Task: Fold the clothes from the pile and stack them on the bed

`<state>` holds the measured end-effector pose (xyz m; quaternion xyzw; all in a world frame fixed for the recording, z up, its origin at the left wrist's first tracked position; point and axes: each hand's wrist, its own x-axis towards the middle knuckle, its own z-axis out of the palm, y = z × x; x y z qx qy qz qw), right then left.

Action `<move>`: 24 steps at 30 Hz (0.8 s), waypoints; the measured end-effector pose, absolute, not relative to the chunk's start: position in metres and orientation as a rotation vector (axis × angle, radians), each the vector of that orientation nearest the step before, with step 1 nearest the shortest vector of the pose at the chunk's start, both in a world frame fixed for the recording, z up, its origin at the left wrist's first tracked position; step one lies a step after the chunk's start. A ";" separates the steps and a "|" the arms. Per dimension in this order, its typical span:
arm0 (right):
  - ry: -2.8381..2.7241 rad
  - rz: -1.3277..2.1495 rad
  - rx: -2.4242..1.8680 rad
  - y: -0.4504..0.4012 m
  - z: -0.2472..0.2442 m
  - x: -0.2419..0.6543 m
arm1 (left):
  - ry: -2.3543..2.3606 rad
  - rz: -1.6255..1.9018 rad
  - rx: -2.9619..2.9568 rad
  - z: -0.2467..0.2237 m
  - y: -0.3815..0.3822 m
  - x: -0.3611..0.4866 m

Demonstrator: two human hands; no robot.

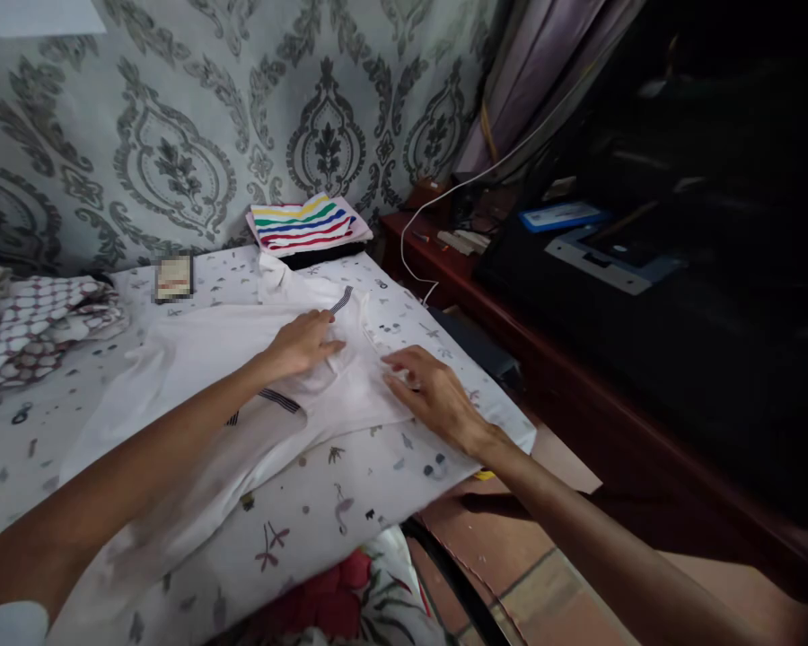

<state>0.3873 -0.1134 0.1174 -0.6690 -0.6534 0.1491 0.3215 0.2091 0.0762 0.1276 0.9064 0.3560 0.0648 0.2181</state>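
Observation:
A white shirt (181,354) with dark striped bands lies spread over a patterned sheet (350,484). My left hand (303,344) rests on the shirt near its upper striped band, fingers stretched out and palm down. To the right, my right hand (434,390) is at the shirt's right edge by the collar area. Its thumb and index finger are apart, with no cloth plainly gripped between them. The shirt's lower part is partly hidden by my left forearm.
Behind the shirt sits a folded stack with a striped cloth (310,224) on top. A small blurred box (174,276) and a checked cloth (54,314) lie to the left. A dark red wooden cabinet (579,386) stands at right, with a white cable (408,242) hanging over it.

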 end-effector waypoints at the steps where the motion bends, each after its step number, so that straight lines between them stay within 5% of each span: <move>1: -1.750 0.420 -1.724 -0.110 0.117 0.382 | 1.048 0.123 2.508 0.131 0.069 0.205; 9: -2.130 0.684 -1.491 -0.128 0.134 0.367 | 0.363 -0.188 1.692 0.167 -0.023 0.158; 14: -2.274 0.917 -1.412 -0.188 0.143 0.373 | 0.497 -0.113 2.152 0.171 -0.071 0.094; 24: -2.141 1.025 -1.638 -0.220 0.135 0.368 | 0.744 0.112 2.895 0.107 -0.093 -0.004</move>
